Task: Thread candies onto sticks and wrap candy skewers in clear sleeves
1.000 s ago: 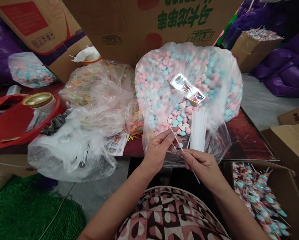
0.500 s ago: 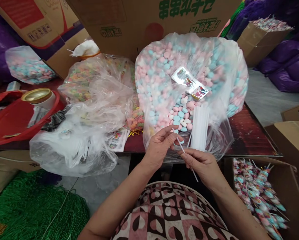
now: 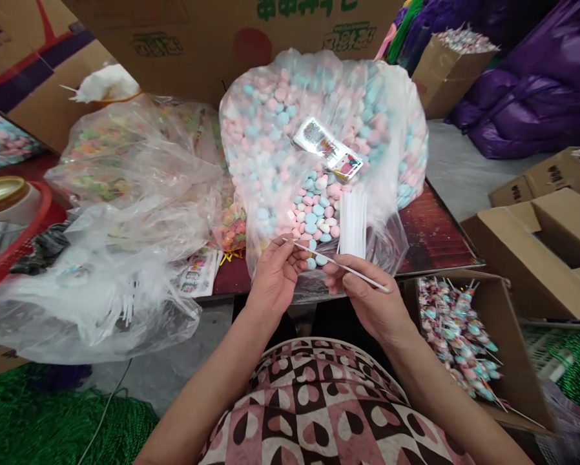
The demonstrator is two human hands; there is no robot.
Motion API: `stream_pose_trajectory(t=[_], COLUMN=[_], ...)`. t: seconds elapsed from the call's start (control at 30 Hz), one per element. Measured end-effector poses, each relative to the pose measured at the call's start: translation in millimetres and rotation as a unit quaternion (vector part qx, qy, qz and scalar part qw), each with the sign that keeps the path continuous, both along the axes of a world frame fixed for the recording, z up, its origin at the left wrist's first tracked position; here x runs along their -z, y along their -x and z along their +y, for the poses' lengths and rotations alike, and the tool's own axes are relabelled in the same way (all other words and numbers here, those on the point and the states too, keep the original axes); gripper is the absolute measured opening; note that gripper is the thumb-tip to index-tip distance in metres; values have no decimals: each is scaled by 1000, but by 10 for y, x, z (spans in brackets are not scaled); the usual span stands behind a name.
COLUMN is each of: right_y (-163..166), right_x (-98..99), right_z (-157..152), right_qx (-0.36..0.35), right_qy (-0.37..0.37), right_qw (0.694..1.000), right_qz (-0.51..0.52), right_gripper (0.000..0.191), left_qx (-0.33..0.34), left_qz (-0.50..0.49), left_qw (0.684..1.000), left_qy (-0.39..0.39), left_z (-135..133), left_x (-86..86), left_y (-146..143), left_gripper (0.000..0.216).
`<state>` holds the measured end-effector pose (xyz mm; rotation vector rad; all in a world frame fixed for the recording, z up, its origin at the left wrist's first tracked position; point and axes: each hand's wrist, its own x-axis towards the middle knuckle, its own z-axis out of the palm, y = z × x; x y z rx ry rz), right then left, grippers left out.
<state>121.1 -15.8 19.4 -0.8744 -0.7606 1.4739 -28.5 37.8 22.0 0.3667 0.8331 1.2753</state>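
Observation:
A thin white stick (image 3: pixel 326 258) slants between my two hands in front of the open candy bag. My left hand (image 3: pixel 276 274) pinches its upper left end between thumb and forefinger, the other fingers loosely curled. Near the other end, the thumb and fingers of my right hand (image 3: pixel 367 290) close on the same stick. Just beyond my hands, pink, blue and white candies (image 3: pixel 314 216) show in the mouth of a large clear plastic bag (image 3: pixel 270 123). On that bag lie a bundle of white sticks (image 3: pixel 352 226) and a stack of shiny printed wrappers (image 3: pixel 329 148).
Left of the candy bag are a bag of colourful gummy-like sweets (image 3: pixel 106 155), a crumpled clear bag (image 3: pixel 96 297) and a red basin (image 3: pixel 42 219). A carton (image 3: pixel 517 342) of wrapped candy sticks stands at lower right. A large carton (image 3: pixel 203 39) walls off the back.
The view has swung to the right. My hands have moved slightly apart, and the stick now lies at a flatter slant than before.

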Motion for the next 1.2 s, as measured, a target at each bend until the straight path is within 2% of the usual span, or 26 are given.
stream_pose_trajectory(t=[0.17,0.5,0.63,0.87,1.0,1.2], right_y=[38,51,55,64,88,118], right_x=[67,67,76,85,46,-55], right_z=[14,10,-1,-2,-3,179], right_qx=[67,86,96,90,79,112], right_qy=[-53,-76,-63,-51,-54,-46], right_qw=[994,985,981,982,981,966], right_qz=[-63,-132,-160,-158,-169,-228], right_gripper=[16,15,16,16,14,16], left_qx=[6,6,15,37,32,45], left_qz=[18,32,16,-2,1,7], left_qw=[1000,999,999,999,999,998], left_qy=[9,26,30,38,39,41], left_z=[-50,-67,-98,-140,-137,-167], left_x=[27,81,38,62,111,138], left_y=[-4,-3,-41,-94,-93,-92], left_gripper=[18,25,37,43,42,30])
